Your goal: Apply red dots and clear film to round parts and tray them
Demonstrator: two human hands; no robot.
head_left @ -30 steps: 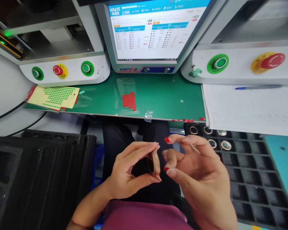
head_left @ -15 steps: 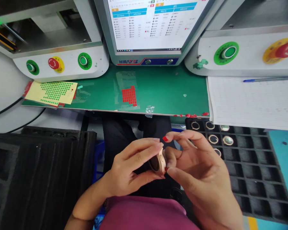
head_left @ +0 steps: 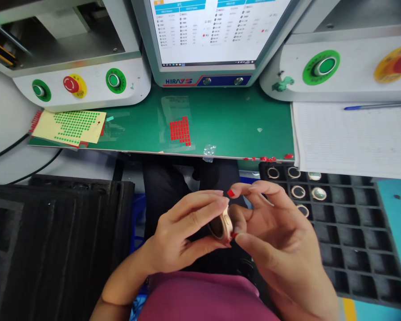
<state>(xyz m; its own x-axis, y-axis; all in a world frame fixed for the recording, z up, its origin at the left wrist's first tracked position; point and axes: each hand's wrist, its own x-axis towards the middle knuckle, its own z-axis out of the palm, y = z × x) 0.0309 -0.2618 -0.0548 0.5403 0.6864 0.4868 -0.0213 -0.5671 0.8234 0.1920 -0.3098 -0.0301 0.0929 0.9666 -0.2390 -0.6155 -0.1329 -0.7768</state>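
A round gold-coloured watch case (head_left: 226, 223) with a dark face is held by its rim in my left hand (head_left: 177, 234), tilted on its side above my lap. My right hand (head_left: 280, 240) is close against the right side of the case. Its thumb and a bent finger come together at the case's lower edge, with a small red sticker (head_left: 234, 235) at the thumb tip. Another red sticker (head_left: 231, 193) sits on a raised fingertip of that hand. My fingers partly hide the case.
A black compartment tray (head_left: 347, 223) on the right holds several round watch cases. Black foam trays (head_left: 60, 240) are stacked at left. On the green bench (head_left: 220, 120) lie a red sticker sheet (head_left: 179, 131) and a yellow sheet with green dots (head_left: 70, 127). Button panels flank a monitor (head_left: 207, 40).
The view has shifted slightly, so the bench and machines sit a little higher. Both hands keep nearly the same pose at the watch case, which is turned very slightly.
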